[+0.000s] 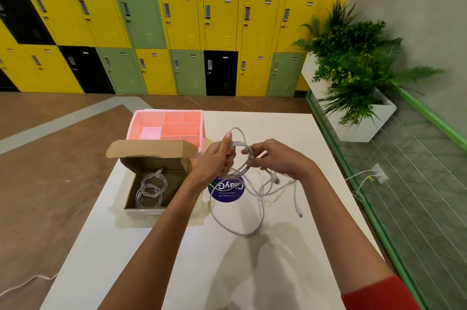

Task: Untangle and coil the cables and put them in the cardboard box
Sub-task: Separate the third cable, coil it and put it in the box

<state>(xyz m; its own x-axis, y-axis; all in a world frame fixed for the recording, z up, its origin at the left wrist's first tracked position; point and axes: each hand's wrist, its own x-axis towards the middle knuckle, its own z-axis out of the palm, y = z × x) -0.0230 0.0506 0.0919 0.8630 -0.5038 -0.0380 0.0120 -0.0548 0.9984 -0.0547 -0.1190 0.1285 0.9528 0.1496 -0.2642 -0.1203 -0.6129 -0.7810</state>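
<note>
Cardboard box (141, 210) open at surface (202, 271) left edge, coiled cable (151, 189) inside. Pink tray (166, 127) behind box. Left hand (214, 160) fingers curled round white cable (243, 158) loops, held above surface. Right hand (275, 158) fingers pinching same loops. Loose tail (237, 230) sprawls on surface below hands.

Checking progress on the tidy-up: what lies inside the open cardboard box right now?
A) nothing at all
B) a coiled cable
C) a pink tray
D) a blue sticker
B: a coiled cable lies on the floor of the cardboard box, while the left hand and right hand hold a second white cable.
</note>
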